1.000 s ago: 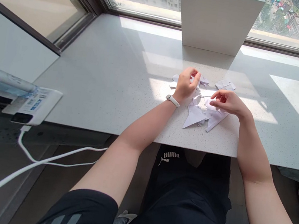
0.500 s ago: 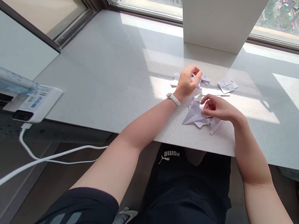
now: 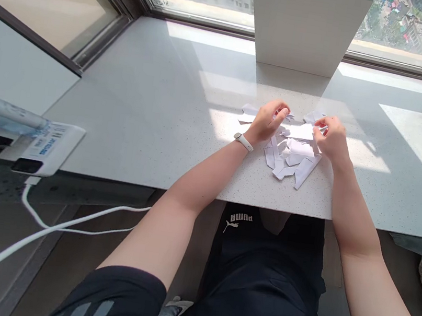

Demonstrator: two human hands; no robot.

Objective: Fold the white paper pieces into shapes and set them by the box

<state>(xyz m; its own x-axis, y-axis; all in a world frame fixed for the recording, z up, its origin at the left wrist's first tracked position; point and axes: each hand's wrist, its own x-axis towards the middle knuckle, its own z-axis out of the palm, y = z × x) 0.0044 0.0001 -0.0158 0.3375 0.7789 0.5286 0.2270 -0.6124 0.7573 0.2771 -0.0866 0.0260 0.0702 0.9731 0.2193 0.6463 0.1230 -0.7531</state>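
Note:
Several folded white papers lie in a loose pile on the speckled white counter. My left hand, with a white band on its wrist, is curled over the pile's back left, fingers bent together; what they hold is too small to make out. At the pile's back right, my right hand pinches the right end of a flat white paper strip. Another folded paper lies partly behind my right hand.
A grey-white box-like block stands against the window behind the papers. At the left edge a white power bank with a white cable rests by a rolled tube. The counter's front edge runs below the papers.
My right hand has moved back and to the right, from the front of the pile to the strip. The pointed folded paper near it no longer shows there. My left hand has hardly moved.

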